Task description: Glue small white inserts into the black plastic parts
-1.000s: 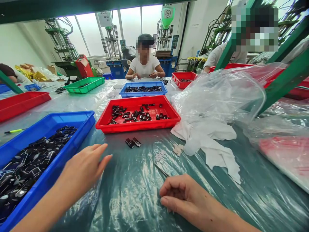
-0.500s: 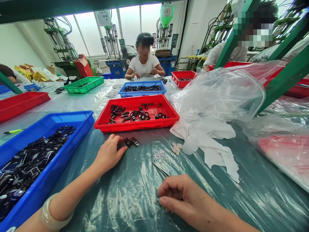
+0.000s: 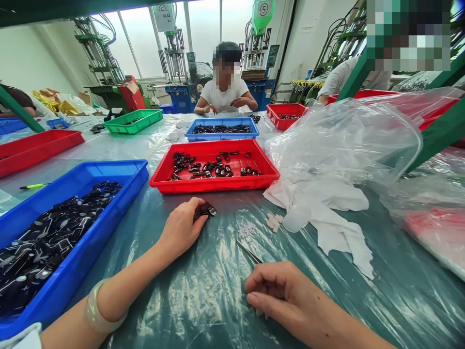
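My left hand point(image 3: 183, 227) is closed at the near side of the red tray, thumb and fingers around a small black plastic piece like a key-fob shell, mostly hidden by the fingers. A second such piece point(image 3: 209, 209), with a silvery end, shows just beyond the fingertips. My right hand point(image 3: 281, 293) rests on the sheeted table at the front, its fingers curled. From behind its index finger a thin metal tool like tweezers point(image 3: 250, 252) points away to the left; the hand hides its other end. Near its tip lie tiny pale bits point(image 3: 246, 230) and small cream blocks point(image 3: 273, 222).
A red tray point(image 3: 214, 185) holds black pieces; a blue tray point(image 3: 134, 182) at left is heaped with more. A white cloth point(image 3: 327, 203) and clear plastic bags point(image 3: 337, 140) lie at right. A co-worker point(image 3: 225, 89) sits opposite, behind another blue tray point(image 3: 222, 139). Green posts point(image 3: 432, 140) slant at right.
My left hand has moved right, from beside the two black pieces to closing over them. My right hand keeps its place by the thin metal tool. The whole view has shifted slightly.
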### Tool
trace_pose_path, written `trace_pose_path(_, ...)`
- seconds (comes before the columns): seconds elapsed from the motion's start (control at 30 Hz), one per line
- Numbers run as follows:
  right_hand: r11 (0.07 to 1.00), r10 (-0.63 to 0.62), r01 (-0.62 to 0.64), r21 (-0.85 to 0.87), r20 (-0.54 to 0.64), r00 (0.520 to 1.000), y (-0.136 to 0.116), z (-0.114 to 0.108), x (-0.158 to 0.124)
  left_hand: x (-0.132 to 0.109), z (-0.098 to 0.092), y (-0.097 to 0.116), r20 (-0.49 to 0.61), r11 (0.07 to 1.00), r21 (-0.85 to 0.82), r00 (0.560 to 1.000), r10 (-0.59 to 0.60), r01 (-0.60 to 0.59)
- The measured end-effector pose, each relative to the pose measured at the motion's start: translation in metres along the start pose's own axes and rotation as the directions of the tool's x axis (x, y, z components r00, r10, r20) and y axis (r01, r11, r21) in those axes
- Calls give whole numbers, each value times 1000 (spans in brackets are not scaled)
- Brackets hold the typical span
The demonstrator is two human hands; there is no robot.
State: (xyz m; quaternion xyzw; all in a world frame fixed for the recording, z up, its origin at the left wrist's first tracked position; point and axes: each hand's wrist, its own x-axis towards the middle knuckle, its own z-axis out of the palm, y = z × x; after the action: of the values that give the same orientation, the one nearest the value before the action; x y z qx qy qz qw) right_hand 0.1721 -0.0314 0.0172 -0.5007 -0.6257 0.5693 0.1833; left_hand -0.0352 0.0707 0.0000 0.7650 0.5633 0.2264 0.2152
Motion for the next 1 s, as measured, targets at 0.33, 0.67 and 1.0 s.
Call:
trace_pose_path(0.33, 1000, 2, -2, -7, -2, 1000, 4, -1, 1, -27, -1, 31, 411, 776, -568, 911, -19, 273)
trace_pose_path(0.67, 979, -188, 97, -177, -633, 751, -2, -13, -11, -38, 5, 32, 582, 640, -608, 812, -43, 470)
trace_pose_path(1.0, 983, -179, 52, -173, -896, 406, 32, -67, 9, -42, 7, 36, 607, 661, -567, 792, -69, 492)
